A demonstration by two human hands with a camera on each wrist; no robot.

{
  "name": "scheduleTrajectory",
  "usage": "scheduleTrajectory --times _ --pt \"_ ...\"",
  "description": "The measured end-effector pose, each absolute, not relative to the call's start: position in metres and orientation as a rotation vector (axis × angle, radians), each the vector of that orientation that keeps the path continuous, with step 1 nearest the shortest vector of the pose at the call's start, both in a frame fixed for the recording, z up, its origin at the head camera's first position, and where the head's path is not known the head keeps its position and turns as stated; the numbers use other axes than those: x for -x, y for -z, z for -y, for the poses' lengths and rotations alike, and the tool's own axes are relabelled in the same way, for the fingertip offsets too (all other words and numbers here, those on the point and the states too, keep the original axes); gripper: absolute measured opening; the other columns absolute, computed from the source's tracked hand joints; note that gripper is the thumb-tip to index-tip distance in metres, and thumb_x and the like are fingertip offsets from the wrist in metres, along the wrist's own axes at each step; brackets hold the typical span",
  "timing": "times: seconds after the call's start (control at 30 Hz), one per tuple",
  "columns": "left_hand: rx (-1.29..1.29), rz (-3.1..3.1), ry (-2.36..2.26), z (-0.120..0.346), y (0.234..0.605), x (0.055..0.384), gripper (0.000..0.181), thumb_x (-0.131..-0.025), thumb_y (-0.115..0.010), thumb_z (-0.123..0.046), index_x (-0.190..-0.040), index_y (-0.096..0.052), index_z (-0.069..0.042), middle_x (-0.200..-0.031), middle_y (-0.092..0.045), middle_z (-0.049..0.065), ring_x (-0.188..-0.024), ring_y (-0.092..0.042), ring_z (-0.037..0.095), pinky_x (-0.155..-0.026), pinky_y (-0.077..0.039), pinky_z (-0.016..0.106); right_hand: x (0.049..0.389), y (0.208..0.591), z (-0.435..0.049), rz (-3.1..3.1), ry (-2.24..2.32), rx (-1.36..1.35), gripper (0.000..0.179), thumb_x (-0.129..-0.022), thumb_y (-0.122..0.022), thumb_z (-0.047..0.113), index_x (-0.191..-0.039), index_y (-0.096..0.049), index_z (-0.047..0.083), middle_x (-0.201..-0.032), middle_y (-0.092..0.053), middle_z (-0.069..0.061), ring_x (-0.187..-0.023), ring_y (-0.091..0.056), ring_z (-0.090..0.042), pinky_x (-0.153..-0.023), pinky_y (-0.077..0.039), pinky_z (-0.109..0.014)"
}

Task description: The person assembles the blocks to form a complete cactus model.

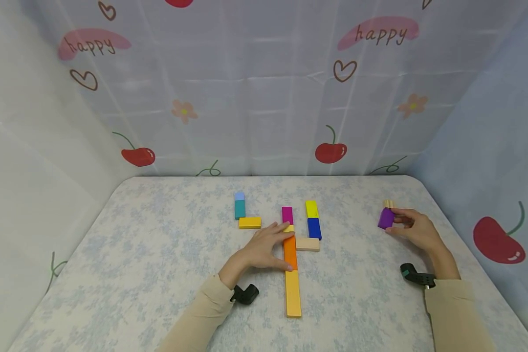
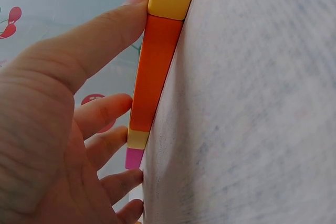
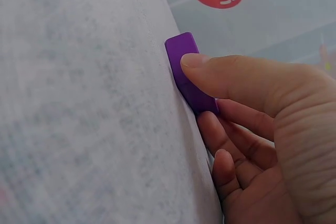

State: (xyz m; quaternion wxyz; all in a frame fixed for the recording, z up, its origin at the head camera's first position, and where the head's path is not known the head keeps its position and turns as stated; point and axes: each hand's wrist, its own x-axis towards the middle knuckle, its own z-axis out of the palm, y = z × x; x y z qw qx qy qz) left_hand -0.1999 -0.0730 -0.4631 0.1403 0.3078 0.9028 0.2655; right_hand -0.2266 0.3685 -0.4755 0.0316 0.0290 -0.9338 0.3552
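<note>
My left hand rests along a straight column of blocks, its spread fingers touching the orange block. The thumb lies where that block meets a long yellow block. Above the orange one are a pale yellow block and a magenta block, end to end. At the right side of the table, my right hand pinches a purple block between thumb and fingers, low at the tabletop. Just behind it, a light wood-coloured block shows partly.
Right of the column lie a natural wood block, a dark blue block and a bright yellow block. On its left are a yellow block, a teal block and a light blue block. A patterned curtain hangs behind the table.
</note>
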Motion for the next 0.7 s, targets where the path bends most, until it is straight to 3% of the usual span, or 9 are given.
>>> scheduleTrajectory --times 0.43,0.7 --pt "-0.882 -2.607 -0.776 0.073 0.461 0.199 0.085 -0.077 -0.077 -0.053 -0.149 -0.044 -0.022 -0.164 -0.020 -0.003 -0.152 -0.013 0.028 -0.121 -0.013 0.057 0.228 0.468 -0.353 2.877 -1.119 -0.076 0.072 -0.084 -0.078 0.033 -0.139 -0.050 -0.003 -0.117 -0.062 -0.027 -0.105 -0.056 -0.035 -0.079 -0.045 -0.031" --pt "-0.881 -2.613 -0.768 0.073 0.463 0.200 0.086 -0.077 -0.077 -0.053 -0.149 -0.044 -0.023 -0.164 -0.020 -0.004 -0.152 -0.013 0.027 -0.121 -0.013 0.056 0.234 0.458 -0.331 2.826 -1.160 -0.184 0.066 -0.086 -0.077 0.030 -0.138 -0.052 -0.002 -0.126 -0.057 -0.024 -0.107 -0.056 -0.032 -0.076 -0.043 -0.010"
